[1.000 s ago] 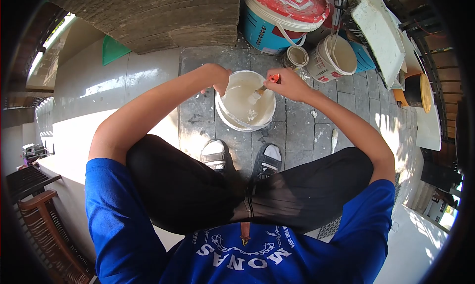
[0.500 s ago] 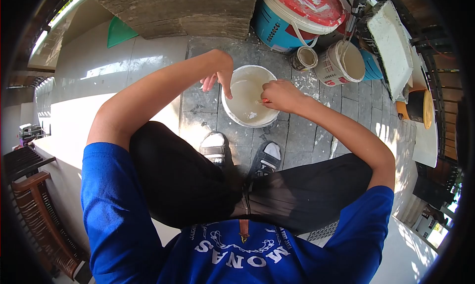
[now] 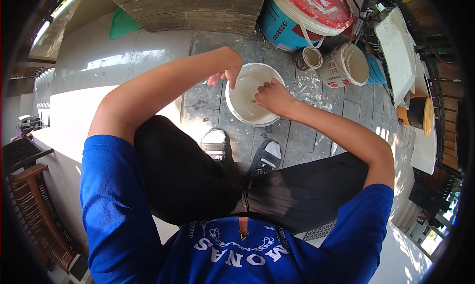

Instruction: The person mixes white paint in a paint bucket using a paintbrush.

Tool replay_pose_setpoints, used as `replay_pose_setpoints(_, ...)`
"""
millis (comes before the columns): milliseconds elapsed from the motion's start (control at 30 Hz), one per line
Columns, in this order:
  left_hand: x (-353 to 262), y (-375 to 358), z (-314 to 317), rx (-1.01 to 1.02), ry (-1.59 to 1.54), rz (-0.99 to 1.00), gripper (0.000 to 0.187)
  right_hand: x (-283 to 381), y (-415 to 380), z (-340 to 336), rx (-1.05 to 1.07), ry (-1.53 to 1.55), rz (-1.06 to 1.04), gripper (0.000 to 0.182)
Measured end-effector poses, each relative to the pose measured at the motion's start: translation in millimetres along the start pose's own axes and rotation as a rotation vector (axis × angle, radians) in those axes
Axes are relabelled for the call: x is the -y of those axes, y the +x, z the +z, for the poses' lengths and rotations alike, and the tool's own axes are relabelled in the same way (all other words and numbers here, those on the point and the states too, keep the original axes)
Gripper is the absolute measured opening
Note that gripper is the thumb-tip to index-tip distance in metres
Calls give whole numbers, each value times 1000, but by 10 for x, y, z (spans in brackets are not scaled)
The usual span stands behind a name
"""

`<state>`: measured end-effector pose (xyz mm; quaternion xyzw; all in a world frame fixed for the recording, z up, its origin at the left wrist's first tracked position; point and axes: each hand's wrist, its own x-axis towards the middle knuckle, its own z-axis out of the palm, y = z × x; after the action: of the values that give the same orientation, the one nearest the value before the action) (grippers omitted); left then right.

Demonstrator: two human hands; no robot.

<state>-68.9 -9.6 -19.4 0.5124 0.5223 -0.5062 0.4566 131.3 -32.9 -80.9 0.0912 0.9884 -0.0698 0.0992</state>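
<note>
A round white bucket [image 3: 255, 119] stands on the grey paving in front of my feet, with pale, whitish contents inside. At its upper left rim is my left hand [image 3: 225, 78], bent down at the wrist, fingers apart and nothing seen in them. My right hand [image 3: 272, 97] is over the right part of the opening, its fingers curled round something small that I cannot make out. Its lower end is hidden.
A large blue bucket with a red lid [image 3: 316, 6], a small can [image 3: 309, 59] and a white paint pail [image 3: 343, 69] stand at the upper right. Beside them leans a white-stained panel [image 3: 396, 51]. A green object [image 3: 123, 25] lies upper left.
My right hand has moved slightly left and up over the bucket. The view has shifted a little, so the bucket and pails appear slightly further right.
</note>
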Motion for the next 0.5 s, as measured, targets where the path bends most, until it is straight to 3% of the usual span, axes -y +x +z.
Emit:
replay_pose_setpoints(100,-5,20,-2,0,0,-6,70,8,-4,10,117,-89,15,20)
replay_pose_setpoints(200,4,19,-3,-13,2,2,69,40,-21,-58,162,70,32,21)
replay_pose_setpoints(500,22,-95,40,-51,1,20,67,-165,-133,-452,-57,751,352,26)
